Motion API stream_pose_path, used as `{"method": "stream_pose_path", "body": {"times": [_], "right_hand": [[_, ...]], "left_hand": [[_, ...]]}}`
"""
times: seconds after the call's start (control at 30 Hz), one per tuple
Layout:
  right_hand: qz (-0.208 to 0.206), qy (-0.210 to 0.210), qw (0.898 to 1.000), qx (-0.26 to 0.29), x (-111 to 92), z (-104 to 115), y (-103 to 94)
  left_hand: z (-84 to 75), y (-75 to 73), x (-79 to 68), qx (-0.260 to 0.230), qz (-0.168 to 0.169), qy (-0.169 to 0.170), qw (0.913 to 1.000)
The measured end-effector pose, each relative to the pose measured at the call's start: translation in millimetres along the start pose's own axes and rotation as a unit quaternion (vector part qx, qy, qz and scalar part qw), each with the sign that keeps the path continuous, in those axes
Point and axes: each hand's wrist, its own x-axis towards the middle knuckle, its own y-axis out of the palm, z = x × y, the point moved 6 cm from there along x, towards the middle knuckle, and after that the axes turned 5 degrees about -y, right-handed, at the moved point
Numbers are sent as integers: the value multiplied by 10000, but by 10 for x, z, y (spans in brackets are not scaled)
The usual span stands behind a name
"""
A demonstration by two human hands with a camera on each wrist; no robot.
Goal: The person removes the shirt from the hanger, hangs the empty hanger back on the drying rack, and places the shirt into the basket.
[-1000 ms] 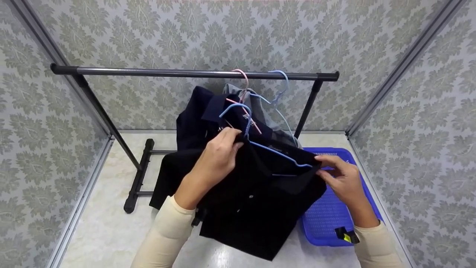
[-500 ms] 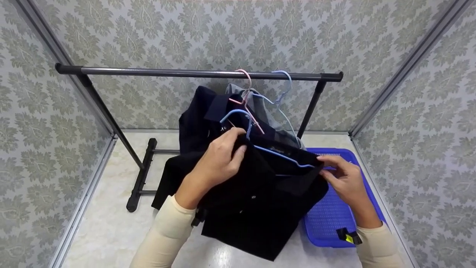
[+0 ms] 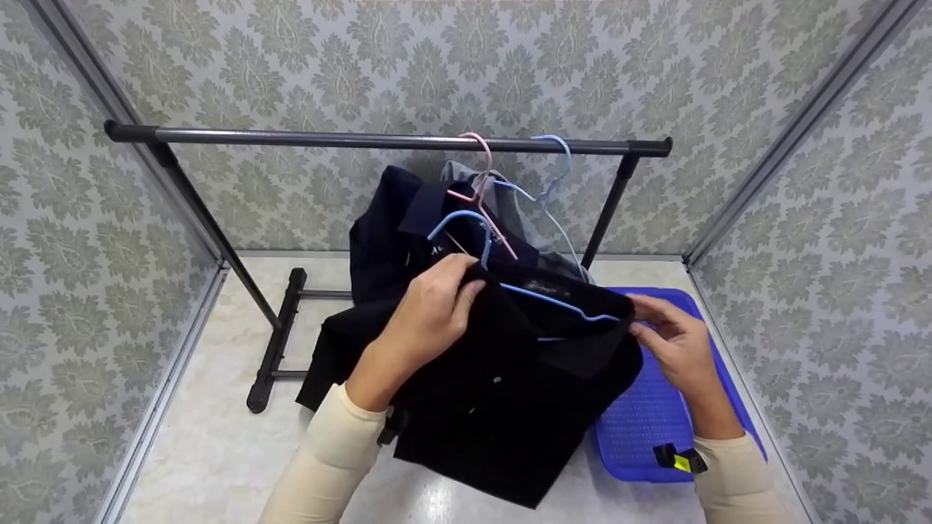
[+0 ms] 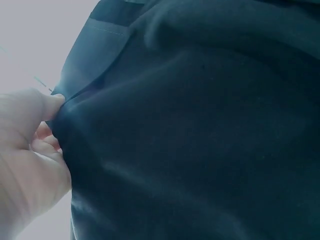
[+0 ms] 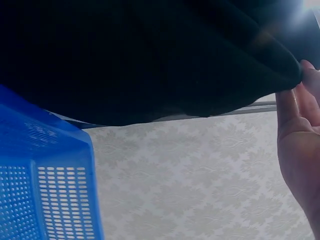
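Observation:
A black buttoned shirt (image 3: pixel 502 415) is held up in front of the rack, with a blue hanger (image 3: pixel 557 300) inside its neck opening. The hanger's hook rises above the collar, off the rail. My left hand (image 3: pixel 429 306) pinches the collar edge beside the hook; in the left wrist view its thumb (image 4: pixel 56 104) presses on the dark cloth. With thumb and fingers my right hand (image 3: pixel 673 335) pinches the shirt's edge at the right, near the hanger's end. The right wrist view shows that hand (image 5: pixel 302 135) at the cloth's edge. The shirt hides the hanger's lower part.
Behind the shirt stands a black clothes rack (image 3: pixel 306 137). From it hang a navy garment (image 3: pixel 378 233) on a pink hanger (image 3: pixel 486 195) and a grey garment (image 3: pixel 459 171) on another blue hanger (image 3: pixel 564 171). A blue basket (image 3: pixel 641 429) sits on the floor at the right.
My right hand's fingers have shifted slightly on the shirt's edge. The neck opening is a little wider and the inner label shows more. My left hand keeps its pinch.

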Motion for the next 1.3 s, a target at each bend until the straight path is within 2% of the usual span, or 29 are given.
{"method": "stream_pose_path", "body": {"times": [0.13, 0.23, 0.3, 0.37, 0.47, 0.53, 0.63, 0.73, 0.9, 1.03, 1.17, 1.3], "right_hand": [[-32, 368, 9993, 94, -20, -94, -13], [-69, 563, 9976, -387, -38, -92, 9], [-161, 535, 9954, -782, -48, -33, 45], [-293, 430, 9928, -1076, -54, 56, 99], [-458, 38, 9868, -1550, -56, 200, 182], [-458, -301, 9768, -2070, -55, 284, 241], [-315, -734, 9560, -2822, -50, 359, 320], [-102, -973, 9454, -3108, -31, 366, 367], [-40, -1151, 9488, -2943, 4, 343, 335], [-90, -1138, 9667, -2292, 31, 335, 266], [-126, -867, 9860, -1416, 32, 289, 199], [-238, -539, 9949, -815, 6, 201, 119]], "left_hand": [[-10, 5, 4, 49, 14, -13, 10000], [-27, 16, 7, 142, 59, -17, 9999], [-48, 19, 6, 181, 74, -3, 9998], [-66, 11, 6, 212, 72, 14, 9997], [-92, -3, 3, 216, 64, 43, 9997], [-106, -7, -1, 220, 65, 49, 9997], [-121, -9, -7, 217, 60, 62, 9997], [-129, -13, -9, 201, 41, 101, 9997], [-128, -16, -9, 167, 58, 201, 9996], [-90, -38, -7, 90, 52, 197, 9998], [-40, -72, -7, -26, 47, 214, 9998], [-3, -97, -9, -76, 13, 290, 9995]]}}
